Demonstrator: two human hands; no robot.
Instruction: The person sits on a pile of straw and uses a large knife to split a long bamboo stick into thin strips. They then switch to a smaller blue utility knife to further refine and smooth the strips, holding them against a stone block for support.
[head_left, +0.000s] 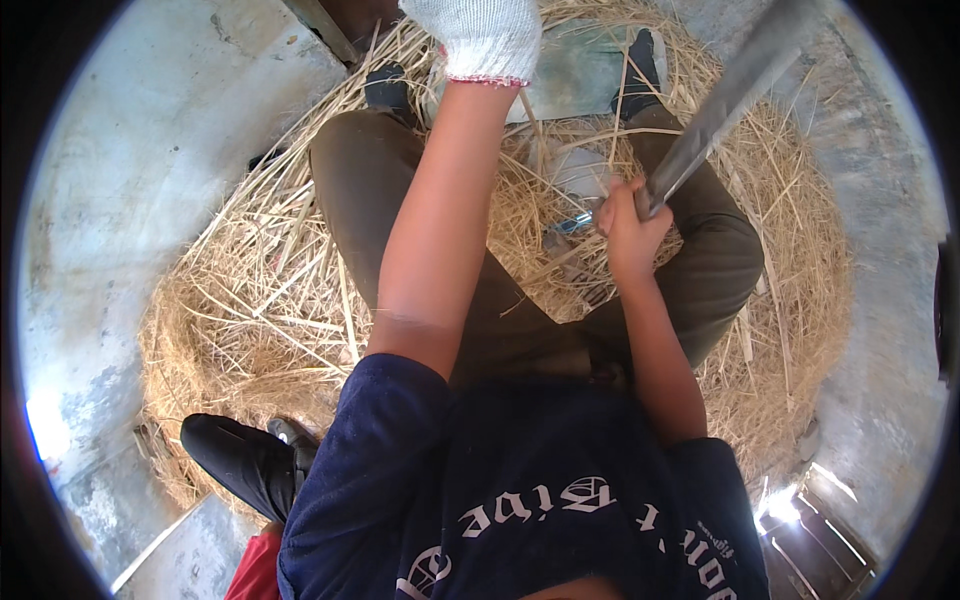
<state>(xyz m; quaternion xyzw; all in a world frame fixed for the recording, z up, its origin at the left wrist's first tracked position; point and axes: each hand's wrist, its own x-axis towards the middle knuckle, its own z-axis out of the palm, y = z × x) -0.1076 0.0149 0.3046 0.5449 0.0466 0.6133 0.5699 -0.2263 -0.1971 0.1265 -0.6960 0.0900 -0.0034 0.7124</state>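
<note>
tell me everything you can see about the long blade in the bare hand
The blade is a long, flat, grey metal strip, dull and smooth, blurred in the picture. It runs on a slant from the right hand up toward the upper right rim, where it leaves the picture. The bare right hand grips its lower end, hiding any handle. It hangs over the straw, apart from the gloved left hand.
</note>
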